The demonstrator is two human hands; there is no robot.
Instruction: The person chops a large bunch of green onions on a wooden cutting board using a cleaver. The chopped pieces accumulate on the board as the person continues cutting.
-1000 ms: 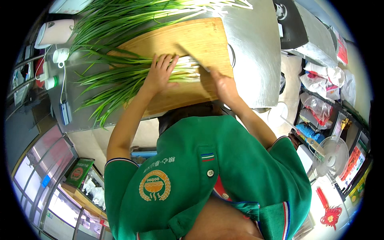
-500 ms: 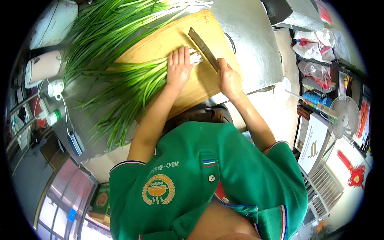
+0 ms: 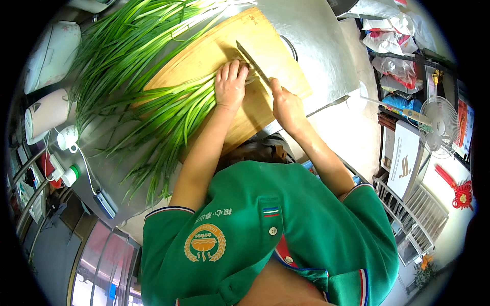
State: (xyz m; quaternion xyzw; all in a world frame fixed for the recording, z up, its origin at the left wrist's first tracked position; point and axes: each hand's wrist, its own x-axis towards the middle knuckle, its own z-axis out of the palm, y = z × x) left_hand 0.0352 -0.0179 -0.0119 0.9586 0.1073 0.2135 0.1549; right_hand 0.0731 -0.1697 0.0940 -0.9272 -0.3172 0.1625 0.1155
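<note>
A bunch of green onions [image 3: 191, 104] lies across the wooden cutting board [image 3: 278, 56], its long green leaves hanging off the left side. My left hand [image 3: 230, 85] is closed over the bunch near the white ends, fingers curled and pressing it to the board. In my right hand [image 3: 287, 107] is the handle of a kitchen knife [image 3: 253, 62]. The blade stands nearly edge-up to my view, just right of my left fingers, over or against the white ends. Those ends are partly hidden by fingers and blade, so contact cannot be made out.
A larger pile of green onions [image 3: 130, 51] spreads over the metal table [image 3: 321, 56] at the upper left. Along the left edge stand a light-coloured canister [image 3: 50, 115] and a white bottle with a green cap [image 3: 70, 176]. A fan [image 3: 438, 125] and shelves with bags are at right.
My right hand has brought the knife left, close to my left fingers, and the blade has turned more upright. My left hand stays on the bunch. The whole view has shifted slightly.
</note>
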